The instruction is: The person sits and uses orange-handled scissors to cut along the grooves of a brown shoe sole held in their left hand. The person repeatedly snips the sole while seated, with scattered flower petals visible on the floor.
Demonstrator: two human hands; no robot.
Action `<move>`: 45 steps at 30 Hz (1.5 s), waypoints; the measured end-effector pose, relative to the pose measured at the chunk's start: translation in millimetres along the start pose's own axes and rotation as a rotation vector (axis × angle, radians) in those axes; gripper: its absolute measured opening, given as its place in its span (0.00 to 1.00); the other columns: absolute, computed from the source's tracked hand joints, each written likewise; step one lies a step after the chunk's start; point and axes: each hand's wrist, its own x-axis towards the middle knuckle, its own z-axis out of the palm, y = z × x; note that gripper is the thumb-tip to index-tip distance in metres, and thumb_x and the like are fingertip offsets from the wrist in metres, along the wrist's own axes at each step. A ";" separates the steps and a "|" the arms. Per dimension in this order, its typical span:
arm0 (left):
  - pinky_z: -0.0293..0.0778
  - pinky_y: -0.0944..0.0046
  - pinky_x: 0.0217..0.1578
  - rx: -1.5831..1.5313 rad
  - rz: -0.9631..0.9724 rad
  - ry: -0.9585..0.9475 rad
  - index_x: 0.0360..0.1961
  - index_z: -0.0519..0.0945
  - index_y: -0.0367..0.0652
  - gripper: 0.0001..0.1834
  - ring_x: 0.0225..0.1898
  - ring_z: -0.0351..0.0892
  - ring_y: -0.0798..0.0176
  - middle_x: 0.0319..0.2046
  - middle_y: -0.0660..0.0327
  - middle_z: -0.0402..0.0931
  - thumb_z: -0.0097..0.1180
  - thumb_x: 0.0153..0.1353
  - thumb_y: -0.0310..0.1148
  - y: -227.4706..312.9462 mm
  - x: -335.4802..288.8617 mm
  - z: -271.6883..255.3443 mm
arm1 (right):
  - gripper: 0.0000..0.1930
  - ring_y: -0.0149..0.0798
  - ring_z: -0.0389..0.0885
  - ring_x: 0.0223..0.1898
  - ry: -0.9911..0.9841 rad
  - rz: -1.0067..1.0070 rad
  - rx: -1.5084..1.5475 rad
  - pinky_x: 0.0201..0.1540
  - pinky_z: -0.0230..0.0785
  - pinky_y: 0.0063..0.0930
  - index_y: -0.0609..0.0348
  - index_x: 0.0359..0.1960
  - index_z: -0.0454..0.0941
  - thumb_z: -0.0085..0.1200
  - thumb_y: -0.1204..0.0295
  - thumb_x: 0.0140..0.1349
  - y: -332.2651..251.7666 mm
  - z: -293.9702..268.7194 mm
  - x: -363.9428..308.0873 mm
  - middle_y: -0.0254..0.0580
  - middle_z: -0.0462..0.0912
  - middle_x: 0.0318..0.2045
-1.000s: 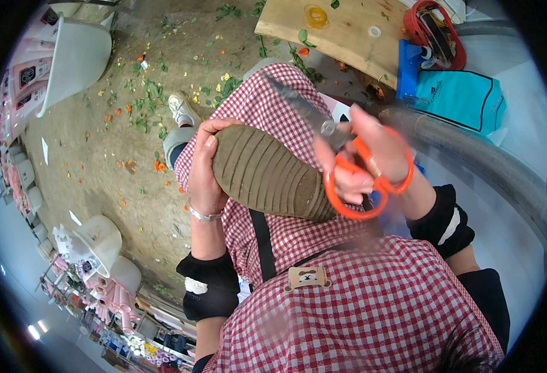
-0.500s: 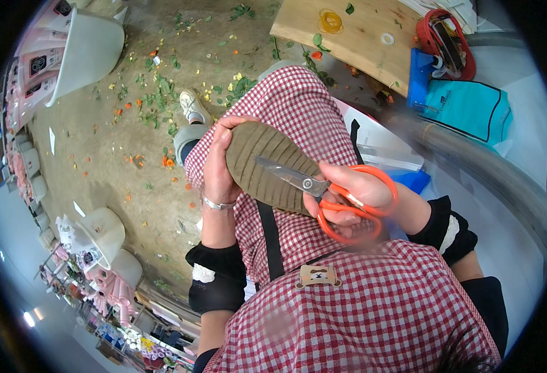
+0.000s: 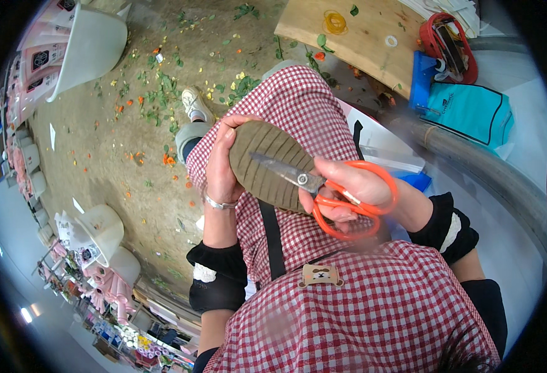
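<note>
My left hand (image 3: 221, 163) grips a shoe (image 3: 253, 138) by one rounded end, its fingers curled behind the edge. The shoe's brown-green, ridged sole faces up over my lap. My right hand (image 3: 355, 184) is wrapped round the orange handles of a pair of scissors (image 3: 280, 169). Their grey blades look closed together and lie across the sole, tips pointing toward my left hand. Whether the tip presses into a groove I cannot tell. The shoe's upper is hidden underneath, so whether a foot is in it does not show.
A red checked apron (image 3: 311, 102) covers my lap. At upper right stands a wooden board (image 3: 360, 37) with yellow rubber bands (image 3: 335, 23), beside a red basket (image 3: 469, 62) and a turquoise bag (image 3: 469, 112). Leaves and petals litter the floor (image 3: 99, 161); white tubs (image 3: 96, 46) stand left.
The scissors and my right hand have shifted slightly left and up along the sole. My left hand keeps its hold on the shoe. The view has shifted a little.
</note>
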 end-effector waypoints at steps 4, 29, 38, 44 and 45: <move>0.67 0.63 0.49 0.007 0.007 0.002 0.44 0.67 0.37 0.16 0.45 0.71 0.62 0.43 0.54 0.71 0.35 0.62 0.37 -1.9 0.8 -2.2 | 0.34 0.24 0.61 0.11 0.114 0.054 -0.061 0.18 0.66 0.20 0.61 0.34 0.70 0.19 0.43 0.65 -9.3 -13.3 0.6 0.27 0.63 0.10; 0.69 0.63 0.47 -0.040 -0.026 0.056 0.44 0.67 0.38 0.15 0.43 0.72 0.63 0.43 0.55 0.72 0.35 0.63 0.37 -2.3 0.0 1.3 | 0.33 0.24 0.64 0.12 -0.040 0.151 0.049 0.19 0.60 0.16 0.65 0.35 0.71 0.18 0.48 0.67 9.5 5.2 -9.1 0.30 0.69 0.11; 0.70 0.63 0.46 -0.021 -0.032 0.088 0.43 0.68 0.39 0.15 0.42 0.72 0.64 0.42 0.55 0.72 0.34 0.63 0.37 -0.5 -0.5 5.9 | 0.33 0.23 0.63 0.11 -0.034 0.076 0.066 0.19 0.61 0.15 0.65 0.35 0.72 0.16 0.50 0.68 25.2 0.6 -4.6 0.29 0.69 0.11; 0.70 0.64 0.45 -0.034 -0.035 0.124 0.43 0.68 0.38 0.15 0.41 0.73 0.64 0.41 0.56 0.72 0.34 0.64 0.37 0.3 -1.0 12.1 | 0.33 0.21 0.62 0.12 -0.079 0.027 0.058 0.17 0.60 0.16 0.64 0.34 0.71 0.16 0.49 0.68 30.6 -3.0 -4.2 0.27 0.66 0.10; 0.70 0.64 0.45 -0.028 -0.039 0.125 0.43 0.68 0.38 0.15 0.41 0.73 0.64 0.41 0.56 0.72 0.34 0.64 0.37 0.6 -0.3 12.6 | 0.33 0.21 0.61 0.12 -0.063 0.024 0.024 0.17 0.59 0.16 0.63 0.34 0.71 0.16 0.49 0.68 30.7 -3.4 -4.4 0.27 0.65 0.10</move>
